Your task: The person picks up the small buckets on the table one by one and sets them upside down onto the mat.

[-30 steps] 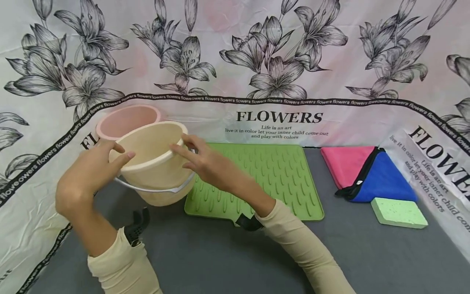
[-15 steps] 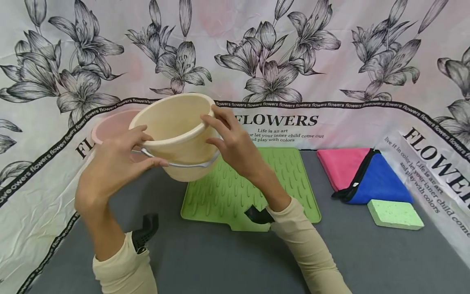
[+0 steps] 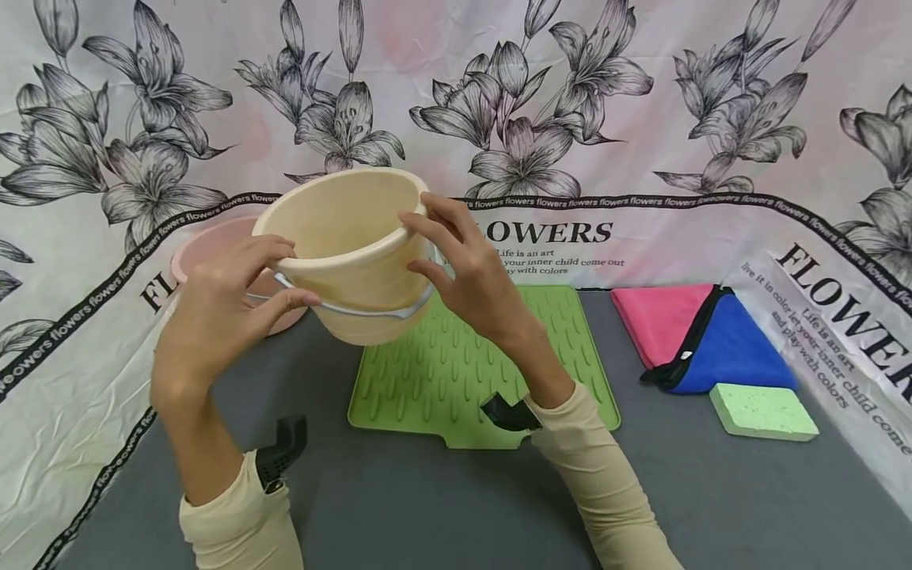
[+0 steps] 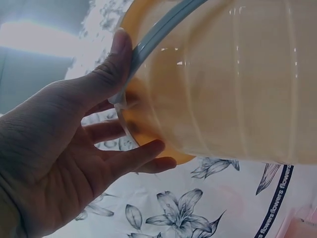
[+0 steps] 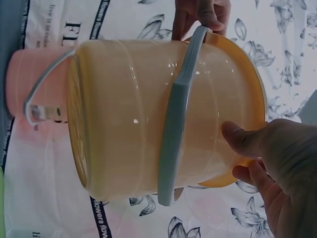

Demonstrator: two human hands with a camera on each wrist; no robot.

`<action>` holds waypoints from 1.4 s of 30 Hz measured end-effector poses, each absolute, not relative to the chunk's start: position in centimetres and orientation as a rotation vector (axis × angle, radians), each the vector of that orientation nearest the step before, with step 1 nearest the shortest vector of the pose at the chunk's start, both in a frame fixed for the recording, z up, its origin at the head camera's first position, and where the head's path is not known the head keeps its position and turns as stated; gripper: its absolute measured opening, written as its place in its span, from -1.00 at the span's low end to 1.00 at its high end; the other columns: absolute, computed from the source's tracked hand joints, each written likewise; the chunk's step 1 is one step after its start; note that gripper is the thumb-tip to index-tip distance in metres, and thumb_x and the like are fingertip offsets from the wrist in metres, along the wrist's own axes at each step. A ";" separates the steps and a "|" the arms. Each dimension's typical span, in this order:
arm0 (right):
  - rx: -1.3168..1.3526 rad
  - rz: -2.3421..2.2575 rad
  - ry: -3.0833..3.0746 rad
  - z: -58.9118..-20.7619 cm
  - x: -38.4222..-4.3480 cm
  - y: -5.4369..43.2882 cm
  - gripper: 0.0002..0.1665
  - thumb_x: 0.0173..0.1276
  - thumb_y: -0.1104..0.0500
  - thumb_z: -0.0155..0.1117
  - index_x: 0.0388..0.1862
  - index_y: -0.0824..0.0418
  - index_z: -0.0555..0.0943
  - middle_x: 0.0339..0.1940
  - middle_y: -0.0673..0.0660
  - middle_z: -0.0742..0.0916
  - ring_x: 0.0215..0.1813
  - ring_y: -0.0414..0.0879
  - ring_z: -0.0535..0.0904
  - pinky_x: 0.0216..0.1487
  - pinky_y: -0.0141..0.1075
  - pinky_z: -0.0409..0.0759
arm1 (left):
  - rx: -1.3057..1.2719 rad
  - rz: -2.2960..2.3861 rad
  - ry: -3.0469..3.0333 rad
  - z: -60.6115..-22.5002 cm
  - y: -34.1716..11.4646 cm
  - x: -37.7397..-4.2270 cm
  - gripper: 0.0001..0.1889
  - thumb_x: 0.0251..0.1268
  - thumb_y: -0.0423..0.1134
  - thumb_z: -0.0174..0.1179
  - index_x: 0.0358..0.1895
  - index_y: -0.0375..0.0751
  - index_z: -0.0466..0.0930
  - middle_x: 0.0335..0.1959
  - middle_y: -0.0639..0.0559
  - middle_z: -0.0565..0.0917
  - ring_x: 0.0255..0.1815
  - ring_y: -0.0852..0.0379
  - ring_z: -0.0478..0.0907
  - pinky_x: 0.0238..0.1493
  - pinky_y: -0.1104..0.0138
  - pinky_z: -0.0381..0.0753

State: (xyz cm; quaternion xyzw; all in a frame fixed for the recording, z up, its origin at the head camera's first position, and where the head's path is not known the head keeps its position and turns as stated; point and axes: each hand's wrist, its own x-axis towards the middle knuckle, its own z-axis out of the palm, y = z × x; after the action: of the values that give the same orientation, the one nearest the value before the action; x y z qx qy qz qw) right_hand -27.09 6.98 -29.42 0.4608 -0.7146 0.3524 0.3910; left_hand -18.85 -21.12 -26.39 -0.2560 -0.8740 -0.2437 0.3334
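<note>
A cream plastic bucket (image 3: 356,281) hangs in the air, its mouth tipped up and away, over the left part of a green ridged mat (image 3: 470,372). My left hand (image 3: 221,309) grips its rim on the left, thumb on the outer wall beside the handle. On the right side my right hand (image 3: 473,269) pinches the rim between fingers and thumb. The grey-white bail handle (image 5: 173,124) lies down across the bucket's outside wall, as the right wrist view shows. Behind the bucket stands a pink bucket (image 3: 214,241), partly hidden by the left hand.
To the right lie a folded pink cloth (image 3: 659,321) and blue cloth (image 3: 741,344) with black edging. A light green sponge (image 3: 764,412) sits in front of them. Flower-printed sheeting (image 3: 456,95) rises behind the dark grey tabletop (image 3: 399,507).
Both hands have lifted the cream bucket and carried it rightward, away from beside the pink bucket. The left fingers have closed onto its rim. Over the last half second it rose slightly.
</note>
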 end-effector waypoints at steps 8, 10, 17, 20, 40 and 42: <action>1.170 0.914 -1.740 -28.8 -27.3 8.1 -0.37 0.28 0.34 0.51 0.32 0.40 0.57 0.37 0.46 0.51 0.34 0.24 0.58 0.41 -0.23 0.63 | -0.724 -0.816 -2.135 -26.3 -20.5 -19.5 -0.48 -0.16 -0.48 0.64 0.01 -0.45 0.72 0.00 -0.27 0.76 0.07 0.31 0.58 0.17 0.67 0.48; 1.183 0.922 -1.714 -28.6 -27.4 8.5 -0.34 0.27 0.34 0.53 0.33 0.42 0.53 0.39 0.48 0.49 0.39 0.27 0.55 0.44 -0.20 0.61 | -0.731 -0.860 -2.088 -26.3 -20.5 -19.7 -0.50 -0.13 -0.38 0.66 -0.02 -0.43 0.75 -0.01 -0.27 0.77 -0.03 0.43 0.54 -0.02 0.68 0.50; 1.225 1.119 -1.787 -28.5 -28.2 9.8 0.03 0.16 0.34 0.62 0.51 0.47 0.26 0.51 0.47 0.36 0.44 0.27 0.52 0.33 -0.13 0.70 | -0.717 -1.028 -2.047 -26.2 -21.0 -19.5 -0.58 -0.13 -0.56 0.62 -0.09 -0.46 0.76 0.05 -0.06 0.76 0.19 0.21 0.63 0.14 0.64 0.63; 1.265 1.282 -1.879 -28.7 -28.4 10.1 0.14 0.18 0.41 0.57 0.61 0.43 0.09 0.53 0.42 0.40 0.50 0.22 0.49 0.42 -0.05 0.63 | -0.718 -1.106 -2.070 -26.1 -21.0 -19.0 -0.54 -0.12 -0.74 0.51 -0.03 -0.56 0.69 0.12 0.02 0.71 0.22 0.11 0.65 0.23 0.53 0.64; 1.487 1.982 -1.976 -28.9 -28.8 10.9 0.29 0.24 -0.15 0.52 0.72 0.05 -0.09 0.49 0.55 0.42 0.36 0.18 0.63 0.20 -0.08 0.76 | -0.801 -1.496 -1.853 -26.3 -20.7 -18.8 -0.71 0.17 -0.70 0.33 -0.04 -0.74 0.55 0.16 -0.16 0.63 -0.04 0.15 0.71 0.08 0.52 0.73; 1.482 1.984 -1.997 -28.9 -28.6 11.0 0.32 0.20 -0.14 0.54 0.72 0.06 -0.07 0.52 0.51 0.41 0.40 0.27 0.60 0.20 -0.04 0.77 | -0.821 -1.523 -1.816 -26.3 -20.7 -18.9 -0.71 0.18 -0.68 0.34 -0.04 -0.73 0.56 0.18 -0.15 0.62 0.03 0.08 0.70 0.10 0.51 0.72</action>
State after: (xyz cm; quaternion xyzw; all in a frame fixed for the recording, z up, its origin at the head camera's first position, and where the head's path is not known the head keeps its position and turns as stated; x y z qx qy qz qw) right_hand -28.64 10.96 -28.85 0.4657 -0.6277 0.6235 -0.0199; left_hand -18.90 -20.72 -26.35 -0.3112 -0.6880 -0.5770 0.3114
